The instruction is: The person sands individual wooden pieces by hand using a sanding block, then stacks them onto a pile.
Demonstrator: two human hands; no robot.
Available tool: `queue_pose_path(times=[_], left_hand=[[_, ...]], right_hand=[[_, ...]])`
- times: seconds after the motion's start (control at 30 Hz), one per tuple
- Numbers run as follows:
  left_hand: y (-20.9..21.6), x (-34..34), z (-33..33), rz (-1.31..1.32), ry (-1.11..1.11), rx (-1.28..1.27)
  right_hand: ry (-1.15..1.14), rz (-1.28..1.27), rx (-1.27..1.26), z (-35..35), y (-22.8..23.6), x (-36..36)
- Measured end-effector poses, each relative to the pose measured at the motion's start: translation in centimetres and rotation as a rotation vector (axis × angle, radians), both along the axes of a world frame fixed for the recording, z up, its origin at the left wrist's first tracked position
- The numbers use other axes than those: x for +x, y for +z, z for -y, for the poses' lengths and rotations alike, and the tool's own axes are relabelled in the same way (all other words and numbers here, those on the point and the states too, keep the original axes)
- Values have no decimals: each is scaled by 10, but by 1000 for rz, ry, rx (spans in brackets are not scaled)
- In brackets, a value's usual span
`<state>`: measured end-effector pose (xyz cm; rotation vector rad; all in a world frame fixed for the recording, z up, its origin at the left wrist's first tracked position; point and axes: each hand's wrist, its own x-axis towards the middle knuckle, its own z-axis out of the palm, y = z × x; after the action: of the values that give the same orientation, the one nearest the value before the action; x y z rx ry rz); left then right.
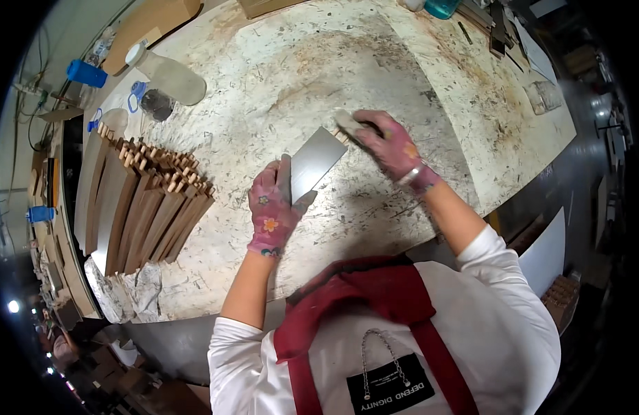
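Note:
My left hand (271, 204), in a pink flowered glove with grey fingers, grips a flat grey rectangular board (315, 164) by its near left end. The board is tilted over the table and shines in the light. Short wooden dowels (342, 136) stick out of its far right end. Right beside these dowels is my right hand (392, 145), gloved alike, its fingers curled together. Whatever those fingers hold, if anything, cannot be made out. To the left lies a stack of brown wooden slats (153, 214), with many dowels pointing out of their far ends.
Stained white sheeting covers the worktable (375, 214). At the far left stand a cloudy plastic bottle (174, 77), a small dark jar (157, 104) and a blue container (86, 73). Dark strips (498, 31) lie at the far right, near a clear jar (543, 97). Crumpled plastic (143, 290) hangs by the near left edge.

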<state>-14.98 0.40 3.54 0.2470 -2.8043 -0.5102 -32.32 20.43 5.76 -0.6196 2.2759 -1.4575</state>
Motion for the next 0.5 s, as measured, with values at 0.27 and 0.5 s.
queue_pose_path(times=[0.27,0.5], left_hand=[[-6,1,0,47,27,11],[-3,3,1,9,3,39]], right_hand=[[171,-336,151,31,-18,6],[236,-15,174,-49,4,26]])
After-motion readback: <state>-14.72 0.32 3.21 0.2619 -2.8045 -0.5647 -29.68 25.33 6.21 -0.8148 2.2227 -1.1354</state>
